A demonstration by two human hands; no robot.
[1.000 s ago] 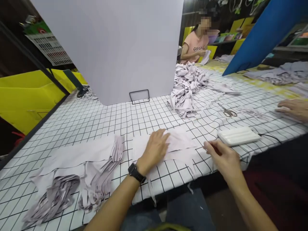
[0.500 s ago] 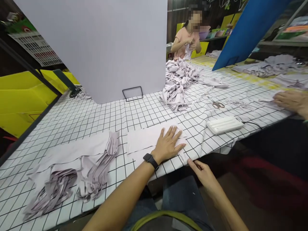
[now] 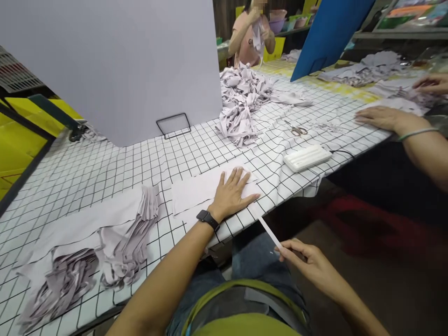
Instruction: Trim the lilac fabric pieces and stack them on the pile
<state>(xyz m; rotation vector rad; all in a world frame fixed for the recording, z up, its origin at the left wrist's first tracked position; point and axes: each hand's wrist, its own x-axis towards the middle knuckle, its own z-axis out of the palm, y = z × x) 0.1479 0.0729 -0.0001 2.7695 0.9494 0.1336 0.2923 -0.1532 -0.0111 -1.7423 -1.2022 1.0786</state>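
My left hand (image 3: 231, 192), a dark watch on its wrist, lies flat with fingers spread on a pale fabric piece (image 3: 191, 193) near the table's front edge. Between the thumb and fingers of my right hand (image 3: 303, 259), below the edge, is the end of a narrow fabric strap (image 3: 269, 232). The strap runs taut and slanting up to the fabric under my left hand. Left of that piece lies a stack of similar fabric pieces (image 3: 94, 224), its loose straps bunched toward the front.
A grid-patterned cloth covers the table (image 3: 196, 158). A large pale panel (image 3: 140, 70) and a blue panel (image 3: 329, 42) stand on it. Around are a heap of fabric strips (image 3: 241, 102), scissors (image 3: 297, 129) and a white corded device (image 3: 308, 157). A co-worker's hand (image 3: 380, 116) rests at right; another person (image 3: 248, 39) sits behind.
My left hand has flattened on the fabric. My right hand has moved from above the table to below its edge, drawing the strap out straight. The view has shifted right.
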